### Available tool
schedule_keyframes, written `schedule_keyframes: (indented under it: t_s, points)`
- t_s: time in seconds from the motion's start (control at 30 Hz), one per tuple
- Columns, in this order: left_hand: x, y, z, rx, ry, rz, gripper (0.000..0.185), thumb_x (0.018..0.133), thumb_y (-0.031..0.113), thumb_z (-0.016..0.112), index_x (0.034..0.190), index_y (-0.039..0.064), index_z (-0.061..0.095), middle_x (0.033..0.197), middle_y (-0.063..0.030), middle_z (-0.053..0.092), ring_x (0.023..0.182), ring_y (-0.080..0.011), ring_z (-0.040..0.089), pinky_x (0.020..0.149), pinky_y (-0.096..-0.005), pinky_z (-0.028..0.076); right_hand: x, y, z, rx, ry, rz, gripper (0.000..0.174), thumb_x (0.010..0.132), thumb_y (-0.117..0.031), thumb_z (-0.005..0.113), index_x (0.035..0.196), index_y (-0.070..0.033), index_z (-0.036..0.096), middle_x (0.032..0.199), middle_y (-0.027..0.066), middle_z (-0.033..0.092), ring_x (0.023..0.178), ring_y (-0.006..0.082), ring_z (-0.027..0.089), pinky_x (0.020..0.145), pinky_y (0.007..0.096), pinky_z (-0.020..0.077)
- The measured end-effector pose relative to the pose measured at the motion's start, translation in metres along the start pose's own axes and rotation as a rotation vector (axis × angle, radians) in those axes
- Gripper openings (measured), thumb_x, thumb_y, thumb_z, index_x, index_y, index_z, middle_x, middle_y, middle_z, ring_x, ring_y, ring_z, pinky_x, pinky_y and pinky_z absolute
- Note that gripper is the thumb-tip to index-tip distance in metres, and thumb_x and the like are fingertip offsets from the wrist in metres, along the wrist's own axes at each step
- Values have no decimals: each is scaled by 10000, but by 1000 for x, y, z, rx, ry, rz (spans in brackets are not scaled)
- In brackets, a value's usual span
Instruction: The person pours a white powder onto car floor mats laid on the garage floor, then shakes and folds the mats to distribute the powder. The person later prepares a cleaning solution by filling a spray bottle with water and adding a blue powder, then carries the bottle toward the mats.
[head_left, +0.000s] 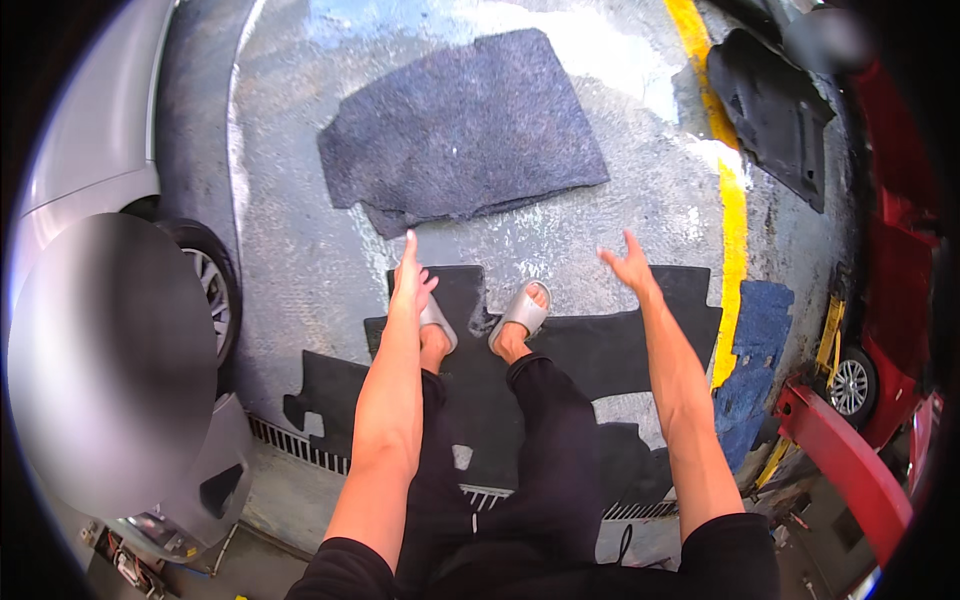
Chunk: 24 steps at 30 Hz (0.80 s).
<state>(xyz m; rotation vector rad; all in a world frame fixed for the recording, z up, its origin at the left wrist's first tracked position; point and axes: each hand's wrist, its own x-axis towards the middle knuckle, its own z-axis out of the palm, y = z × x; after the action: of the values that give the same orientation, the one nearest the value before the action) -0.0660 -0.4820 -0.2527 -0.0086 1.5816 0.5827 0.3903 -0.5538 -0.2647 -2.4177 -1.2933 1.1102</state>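
Observation:
Both my arms reach forward over the floor with nothing held. My left hand (411, 276) has its fingers apart, its index finger pointing toward the near edge of a grey felt car mat (465, 131) lying flat on the concrete. Whether that fingertip touches the mat I cannot tell. Out to the right, my right hand (630, 264) is spread above the floor, just beyond a black rubber-like mat (592, 352). My feet, in grey slide sandals (525, 309), stand on this black mat. The felt mat's near edge looks folded or doubled.
A silver car (90, 135) stands at the left, partly blurred out. On the right are a yellow floor line (731, 247), a blue mat piece (754, 352), a black moulded panel (772, 112), a red lift arm (840, 450) and a red car (900, 300). A drain grate (296, 448) crosses behind my feet.

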Motion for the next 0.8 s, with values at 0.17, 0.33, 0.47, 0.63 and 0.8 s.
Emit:
schedule_keyframes:
  t_s: [0.17,0.33,0.47,0.63,0.8]
  points:
    - [154,-20,75,-234,59,-64,1404,650,810,758,1630,191,-35,1654,-262,-6,1534,-408,53,1186,-577,238,193,-21,54,-50,212,-52,1195,716,-709,757,1499,97,351,1493,346,419,1420,436,392,1187,471,311]
    - [250,-20,117,-353,253,67,1258,638,711,845,1446,-134,378,1460,-218,492,1266,-366,553,1061,-491,473,283,-7,100,-123,336,95,1195,704,-813,679,1465,69,412,1452,300,477,1395,433,403,1170,482,311]
    - [285,-31,148,-80,909,42,1151,565,722,877,1148,-151,404,1154,-275,542,1097,-356,594,964,-465,513,295,13,136,-44,613,-6,1105,702,-834,667,1350,49,518,1295,274,599,1243,426,548,1040,502,428]
    - [298,-43,156,-84,975,233,1133,568,707,884,1111,-158,394,1118,-300,550,1060,-392,607,940,-475,518,300,24,139,-85,641,-21,1016,712,-824,670,1216,53,578,1090,274,687,1047,445,659,916,519,502]
    - [288,-43,133,-413,616,401,840,655,382,959,1133,-177,554,1167,-280,666,1019,-325,680,927,-429,547,279,7,114,129,510,-70,1008,673,-725,776,1248,83,597,1166,313,677,1135,436,649,964,478,505]
